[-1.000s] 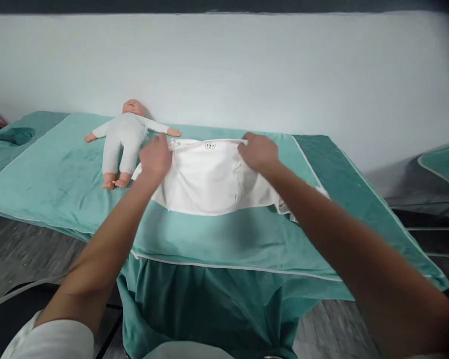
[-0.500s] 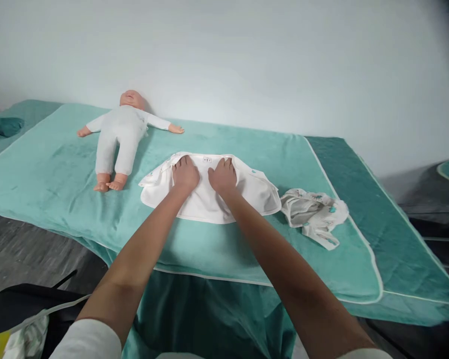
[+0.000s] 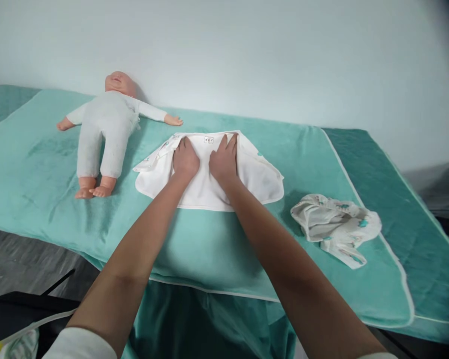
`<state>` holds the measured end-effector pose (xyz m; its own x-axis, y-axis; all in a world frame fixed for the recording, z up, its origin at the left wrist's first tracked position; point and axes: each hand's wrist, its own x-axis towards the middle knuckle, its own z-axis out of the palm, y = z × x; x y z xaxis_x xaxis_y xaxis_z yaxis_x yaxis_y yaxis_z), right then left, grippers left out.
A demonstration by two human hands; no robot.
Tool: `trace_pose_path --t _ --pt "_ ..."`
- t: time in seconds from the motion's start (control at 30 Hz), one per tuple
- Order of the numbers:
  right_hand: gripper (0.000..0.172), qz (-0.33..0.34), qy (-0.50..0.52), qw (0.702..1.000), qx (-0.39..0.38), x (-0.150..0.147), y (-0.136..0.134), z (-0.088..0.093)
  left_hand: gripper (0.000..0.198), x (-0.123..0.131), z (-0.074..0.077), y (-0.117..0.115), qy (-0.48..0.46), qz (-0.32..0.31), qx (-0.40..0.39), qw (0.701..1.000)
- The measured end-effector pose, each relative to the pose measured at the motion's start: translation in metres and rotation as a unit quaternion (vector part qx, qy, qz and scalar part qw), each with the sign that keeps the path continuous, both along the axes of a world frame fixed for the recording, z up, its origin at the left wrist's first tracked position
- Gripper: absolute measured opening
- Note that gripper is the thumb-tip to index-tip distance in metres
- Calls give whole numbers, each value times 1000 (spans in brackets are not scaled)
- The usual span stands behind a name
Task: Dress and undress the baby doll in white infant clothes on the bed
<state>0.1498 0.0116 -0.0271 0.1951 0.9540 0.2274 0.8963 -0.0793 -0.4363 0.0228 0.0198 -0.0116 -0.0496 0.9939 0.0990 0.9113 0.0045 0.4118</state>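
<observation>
A white baby shirt with a small printed label at the neck lies opened out, inside up, on the mint-green cover. My left hand is at its left front, fingers bent together over the folded edge, their tips partly hidden. On the right front, my right hand rests with two fingers stretched apart toward the collar and the thumb pointing up. Left of the shirt, a baby doll in a white bodysuit lies on its back, arms spread. A crumpled white printed baby garment lies to the right, apart from the shirt.
The mint-green cover with pale piping lies over a darker green bed cover. A pale wall stands behind the bed. At the lower left are a black chair and a pale strap over some cloth.
The view has shifted and come closer. Two fingers of my right hand have spread apart at the collar. The shirt lies flatter, and a gap shows between it and the crumpled garment.
</observation>
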Motion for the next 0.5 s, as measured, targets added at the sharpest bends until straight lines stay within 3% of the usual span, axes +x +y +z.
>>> trace_pose_path --t 0.13,0.23,0.5 --pt "74 20 -2 1000 -23 12 6 -5 63 -8 -6 4 6 -28 39 999" --pt "71 40 -39 997 -54 13 2 -3 64 -9 -6 -1 28 -38 27 998" --pt "67 128 -97 985 -70 14 -49 -1 65 -5 -11 -45 86 -79 35 993"
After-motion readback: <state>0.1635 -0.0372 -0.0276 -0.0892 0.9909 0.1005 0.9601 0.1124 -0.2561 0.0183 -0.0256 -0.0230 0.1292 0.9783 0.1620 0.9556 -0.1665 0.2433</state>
